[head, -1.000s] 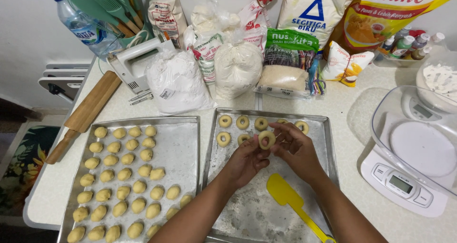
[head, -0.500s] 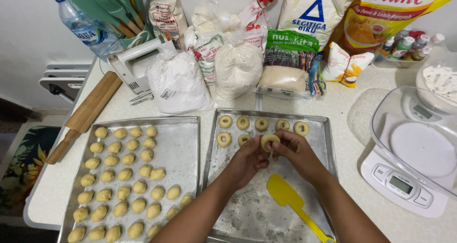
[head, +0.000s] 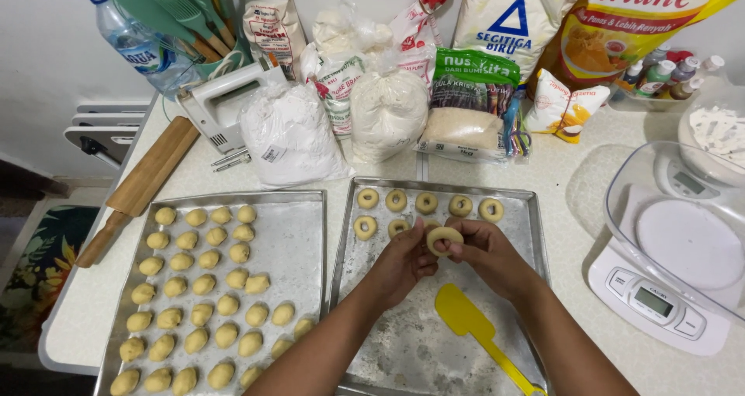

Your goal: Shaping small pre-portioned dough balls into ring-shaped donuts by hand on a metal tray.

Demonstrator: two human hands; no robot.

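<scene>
While both hands work above the floured metal baking tray (head: 535,210), seven pale dough rings already sit along its far end, five in the back row and two in front. Beside that tray, to its left, a second metal tray (head: 299,210) carries dozens of small unshaped dough balls (head: 203,285), so by my reckoning plenty of work is left. Right now the left hand (head: 400,260) and right hand (head: 485,252) pinch one pale dough ring (head: 445,238) between their fingertips, grip closed on it, held just above the floured tray's second row. A yellow spatula (head: 473,330) lies on the floured tray, nearer the person.
</scene>
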